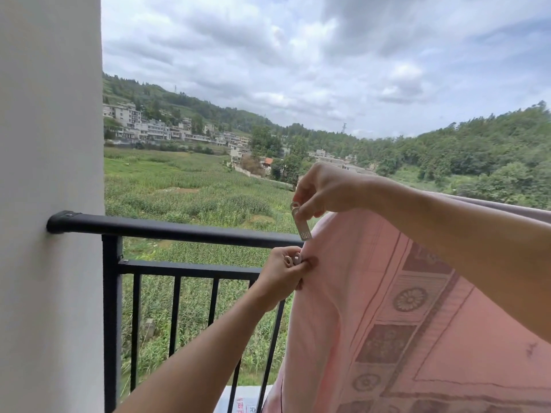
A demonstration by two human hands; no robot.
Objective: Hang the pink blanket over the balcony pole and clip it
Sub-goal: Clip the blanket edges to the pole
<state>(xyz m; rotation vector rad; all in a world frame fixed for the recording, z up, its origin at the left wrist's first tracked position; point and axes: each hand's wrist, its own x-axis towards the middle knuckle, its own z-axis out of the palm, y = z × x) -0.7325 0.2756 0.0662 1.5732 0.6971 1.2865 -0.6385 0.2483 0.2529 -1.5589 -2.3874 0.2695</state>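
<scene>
Balcony, overcast sky, green fields and hillside houses far beyond. White wall point(50, 204) fills the left side. Black pole point(179, 229) runs from the wall rightward, topping a black railing point(176, 317) of upright bars.

Pink blanket point(402, 308) draped over the pole on the right, hanging down the near side; patterned border with rosettes and squares faces the camera. Its left edge sits just where the bare pole ends.

Right hand point(325, 189) reaches in from the right above the blanket's left edge, fingers pinched on the looped end of a pale clip point(301, 223); the clip hangs tilted, its toothed tip touching the blanket fold at the pole.

Left hand point(283, 277) comes up from below, clenched on the blanket edge just under the pole, also holding a second clip point(293, 259), only its ring ends showing.
</scene>
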